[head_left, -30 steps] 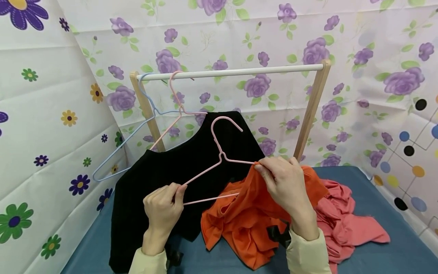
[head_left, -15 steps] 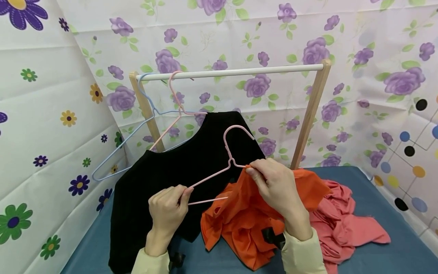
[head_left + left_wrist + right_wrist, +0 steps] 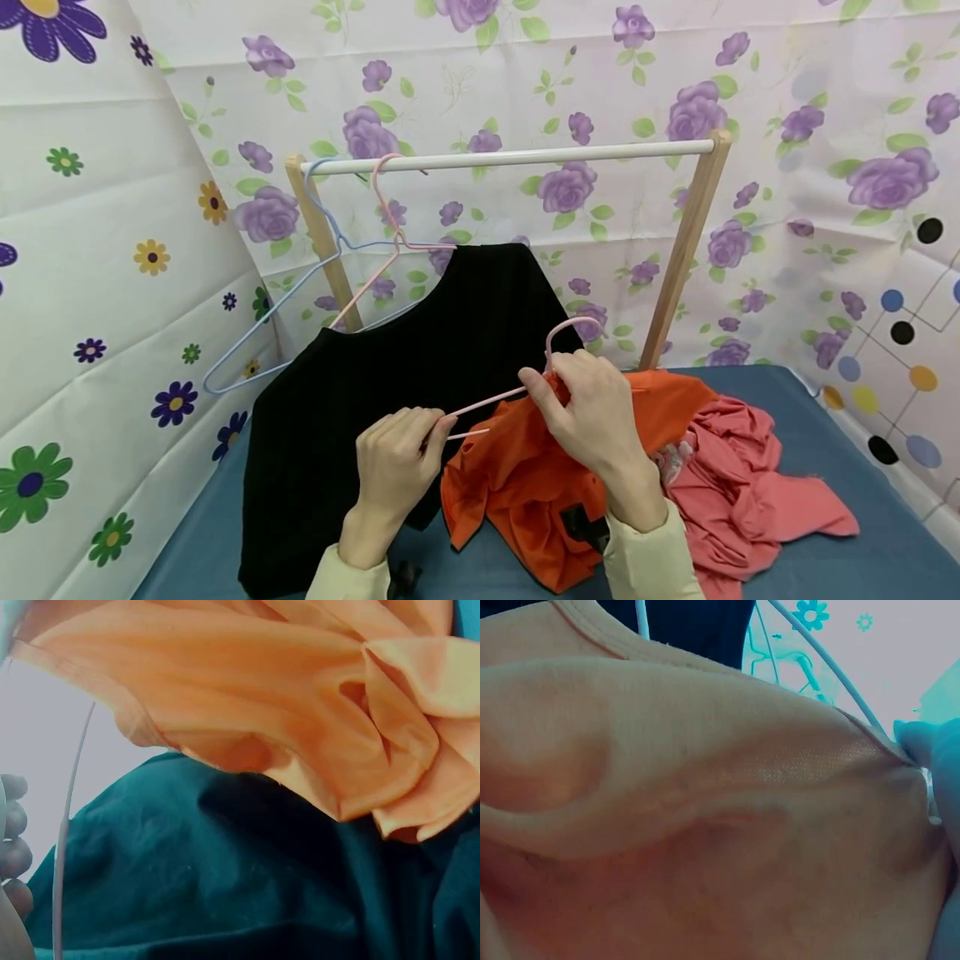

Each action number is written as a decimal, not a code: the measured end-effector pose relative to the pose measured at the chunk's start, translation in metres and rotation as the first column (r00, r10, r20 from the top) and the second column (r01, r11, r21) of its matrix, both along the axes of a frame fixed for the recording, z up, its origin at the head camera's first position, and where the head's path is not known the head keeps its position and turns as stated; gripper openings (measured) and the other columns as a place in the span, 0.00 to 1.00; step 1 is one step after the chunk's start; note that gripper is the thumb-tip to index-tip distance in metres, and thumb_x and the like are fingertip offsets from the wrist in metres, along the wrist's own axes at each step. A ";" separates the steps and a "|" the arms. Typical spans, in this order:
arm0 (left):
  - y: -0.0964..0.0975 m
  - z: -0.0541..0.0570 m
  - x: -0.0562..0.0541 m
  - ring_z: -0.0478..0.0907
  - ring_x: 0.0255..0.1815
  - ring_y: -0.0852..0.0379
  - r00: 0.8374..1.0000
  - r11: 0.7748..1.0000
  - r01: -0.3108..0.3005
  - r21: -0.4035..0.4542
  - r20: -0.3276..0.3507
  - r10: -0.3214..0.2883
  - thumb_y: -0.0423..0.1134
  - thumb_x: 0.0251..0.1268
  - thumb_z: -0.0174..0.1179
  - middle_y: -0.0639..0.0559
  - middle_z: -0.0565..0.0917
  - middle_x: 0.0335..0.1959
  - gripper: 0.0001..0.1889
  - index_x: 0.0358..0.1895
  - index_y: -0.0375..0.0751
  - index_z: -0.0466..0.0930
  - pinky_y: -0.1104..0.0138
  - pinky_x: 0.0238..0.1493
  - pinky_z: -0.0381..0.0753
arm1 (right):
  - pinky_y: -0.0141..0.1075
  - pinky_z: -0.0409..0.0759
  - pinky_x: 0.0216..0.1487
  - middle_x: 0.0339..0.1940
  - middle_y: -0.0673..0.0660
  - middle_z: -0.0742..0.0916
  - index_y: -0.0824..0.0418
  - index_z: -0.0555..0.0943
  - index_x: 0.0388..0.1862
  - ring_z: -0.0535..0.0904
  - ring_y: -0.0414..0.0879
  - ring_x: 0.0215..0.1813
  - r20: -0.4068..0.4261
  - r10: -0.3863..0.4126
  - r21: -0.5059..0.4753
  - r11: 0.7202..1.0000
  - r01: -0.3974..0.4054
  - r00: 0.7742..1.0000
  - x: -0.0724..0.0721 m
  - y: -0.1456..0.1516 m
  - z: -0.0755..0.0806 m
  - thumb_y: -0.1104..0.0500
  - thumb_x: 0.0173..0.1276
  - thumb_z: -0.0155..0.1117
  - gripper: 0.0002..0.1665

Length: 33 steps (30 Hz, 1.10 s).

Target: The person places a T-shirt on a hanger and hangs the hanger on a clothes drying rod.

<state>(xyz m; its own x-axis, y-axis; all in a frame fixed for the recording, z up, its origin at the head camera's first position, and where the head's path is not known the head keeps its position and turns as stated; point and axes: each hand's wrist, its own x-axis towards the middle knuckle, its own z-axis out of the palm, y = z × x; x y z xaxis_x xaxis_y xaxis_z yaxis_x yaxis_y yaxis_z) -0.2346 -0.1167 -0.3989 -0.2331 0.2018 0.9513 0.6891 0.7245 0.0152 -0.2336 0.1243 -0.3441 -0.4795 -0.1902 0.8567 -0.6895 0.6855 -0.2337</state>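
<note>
My left hand (image 3: 397, 462) grips the left end of a pink clothes hanger (image 3: 487, 402). In the left wrist view its fingers (image 3: 15, 859) curl beside the hanger's thin bar (image 3: 73, 772). The right side of the hanger runs inside an orange shirt (image 3: 517, 492) and is hidden there. Just below the hook (image 3: 551, 337), my right hand (image 3: 588, 417) pinches the shirt's edge against the hanger. The right wrist view is mostly filled by the shirt's stretched cloth (image 3: 705, 765), its seamed edge running up to the fingers. Lower folds of the shirt hang over the blue surface.
Behind stands a rack with a white rail (image 3: 525, 157) and wooden posts (image 3: 686, 250). From its left end hang a blue hanger (image 3: 258, 317) and a pink hanger (image 3: 386, 208), with a black shirt (image 3: 330, 433) below them. A crumpled coral garment (image 3: 757, 492) lies on the blue cloth (image 3: 862, 575) at right.
The hanger has slid right and down, deeper into the orange shirt, with my left hand following. My right hand has shifted left along the hanger to the hook's base, drawing the shirt with it.
</note>
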 end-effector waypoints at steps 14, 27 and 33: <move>-0.012 0.006 0.006 0.79 0.28 0.66 0.823 0.926 0.350 0.141 0.425 -0.376 0.33 0.74 0.53 0.56 0.85 0.34 0.10 0.43 0.42 0.86 0.75 0.29 0.76 | 0.37 0.58 0.24 0.16 0.43 0.63 0.50 0.67 0.17 0.61 0.39 0.20 -0.010 -0.049 -0.038 0.998 0.049 0.999 0.000 0.021 0.005 0.47 0.73 0.57 0.24; -0.020 -0.007 -0.011 0.76 0.26 0.53 0.337 0.548 0.434 0.715 0.435 -0.835 0.49 0.83 0.20 0.46 0.83 0.34 0.37 0.46 0.20 0.77 0.64 0.28 0.78 | 0.36 0.60 0.23 0.18 0.46 0.67 0.51 0.69 0.19 0.62 0.39 0.21 0.066 -0.034 -0.151 0.988 0.044 0.997 0.003 0.041 0.007 0.55 0.72 0.61 0.20; -0.007 -0.016 -0.012 0.75 0.29 0.50 0.343 0.658 0.334 0.674 0.564 -0.751 0.39 0.81 0.42 0.49 0.83 0.37 0.18 0.49 0.31 0.82 0.69 0.29 0.76 | 0.33 0.61 0.26 0.20 0.47 0.70 0.55 0.77 0.24 0.64 0.40 0.23 0.075 -0.013 -0.194 0.981 0.028 0.997 0.002 0.045 0.006 0.57 0.72 0.61 0.14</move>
<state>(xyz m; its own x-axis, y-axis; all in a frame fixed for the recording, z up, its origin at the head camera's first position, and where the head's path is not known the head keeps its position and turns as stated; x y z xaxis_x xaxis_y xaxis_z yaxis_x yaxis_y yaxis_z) -0.2469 -0.1234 -0.4152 -0.8474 0.2673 0.4587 0.4655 -0.0415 0.8841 -0.2316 0.1697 -0.3377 -0.5441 -0.0126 0.8389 -0.6519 0.6358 -0.4133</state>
